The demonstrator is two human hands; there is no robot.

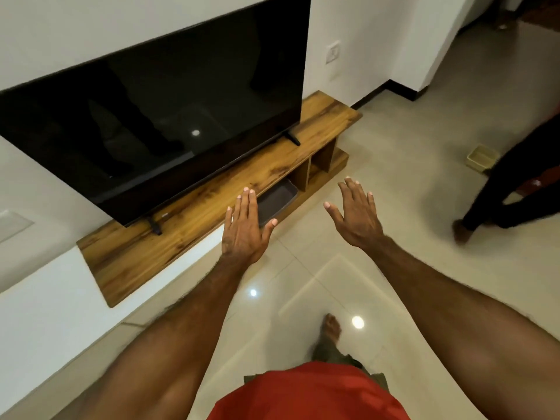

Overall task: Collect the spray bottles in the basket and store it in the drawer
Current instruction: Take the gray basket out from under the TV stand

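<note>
My left hand (244, 227) and my right hand (357, 213) are both stretched out in front of me, fingers straight and spread, holding nothing. A grey basket or tray (277, 200) sits in the open compartment under the wooden TV unit (194, 207), just beyond my left hand's fingertips. A small pale green basket (481, 157) stands on the floor at the far right. No spray bottle shows in this view.
A large black television (169, 107) stands on the wooden unit against the white wall. Another person's leg and foot (472, 219) step in from the right. My own foot (331, 327) is on the glossy tiled floor below.
</note>
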